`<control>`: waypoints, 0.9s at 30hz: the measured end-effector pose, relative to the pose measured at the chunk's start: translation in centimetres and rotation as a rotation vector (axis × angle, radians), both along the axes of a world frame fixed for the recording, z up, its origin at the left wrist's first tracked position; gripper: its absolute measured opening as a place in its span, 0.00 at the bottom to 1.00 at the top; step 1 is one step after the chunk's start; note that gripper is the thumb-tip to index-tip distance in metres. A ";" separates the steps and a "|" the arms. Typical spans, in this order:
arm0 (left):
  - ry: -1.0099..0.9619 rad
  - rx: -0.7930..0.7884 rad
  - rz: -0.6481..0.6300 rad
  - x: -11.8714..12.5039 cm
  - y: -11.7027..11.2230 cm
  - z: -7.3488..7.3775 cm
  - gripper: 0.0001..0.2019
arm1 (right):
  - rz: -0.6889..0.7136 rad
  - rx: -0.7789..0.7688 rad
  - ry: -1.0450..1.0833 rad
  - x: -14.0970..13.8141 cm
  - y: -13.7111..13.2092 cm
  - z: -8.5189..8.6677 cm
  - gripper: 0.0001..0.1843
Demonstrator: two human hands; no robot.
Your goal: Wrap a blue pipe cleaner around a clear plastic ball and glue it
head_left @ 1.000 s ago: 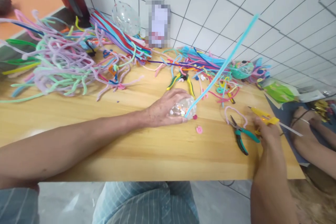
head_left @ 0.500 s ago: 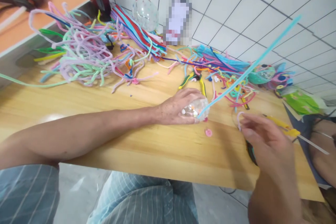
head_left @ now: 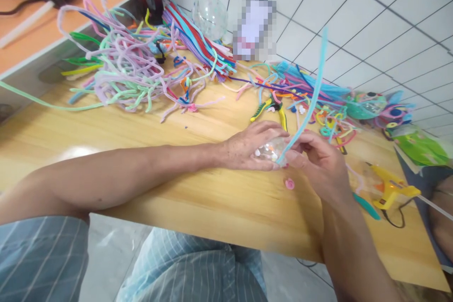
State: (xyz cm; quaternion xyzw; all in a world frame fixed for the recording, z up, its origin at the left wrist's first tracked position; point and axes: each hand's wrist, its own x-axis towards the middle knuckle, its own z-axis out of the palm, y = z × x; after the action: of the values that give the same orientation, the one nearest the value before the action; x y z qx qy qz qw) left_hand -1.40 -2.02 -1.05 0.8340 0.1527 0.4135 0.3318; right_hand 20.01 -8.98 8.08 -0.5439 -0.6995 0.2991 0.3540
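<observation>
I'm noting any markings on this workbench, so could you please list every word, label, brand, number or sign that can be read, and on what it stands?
No text can be read.
Phone-like screen: pixelated, illegible.
Yellow glue gun: any marking is too small to read.
Green packet: blurred, no legible lettering.
Clear ball in the left hand: no lettering visible.

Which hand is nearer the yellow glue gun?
Right. The right hand, beside the clear ball, is left of the yellow glue gun, not touching it; the left hand, gripping the ball, is farther left.
</observation>
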 end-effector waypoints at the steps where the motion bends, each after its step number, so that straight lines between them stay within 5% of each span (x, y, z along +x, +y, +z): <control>1: 0.003 0.000 -0.002 0.0 0.0 0.0 0.37 | 0.003 0.002 -0.013 -0.1 0.0 0.1 0.07; 5: 0.004 0.004 0.006 0.0 0.0 -0.1 0.37 | -0.002 0.064 -0.027 -0.7 0.0 0.5 0.02; 27: -0.007 0.012 -0.015 -0.1 0.2 0.0 0.37 | -0.175 0.076 -0.043 -2.0 0.6 -0.2 0.07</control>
State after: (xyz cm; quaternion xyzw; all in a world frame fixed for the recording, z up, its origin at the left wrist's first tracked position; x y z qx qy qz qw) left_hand -1.48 -1.83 -1.09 0.8358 0.1427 0.4146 0.3304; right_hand 18.03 -8.42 7.91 -0.5955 -0.6676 0.2286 0.3841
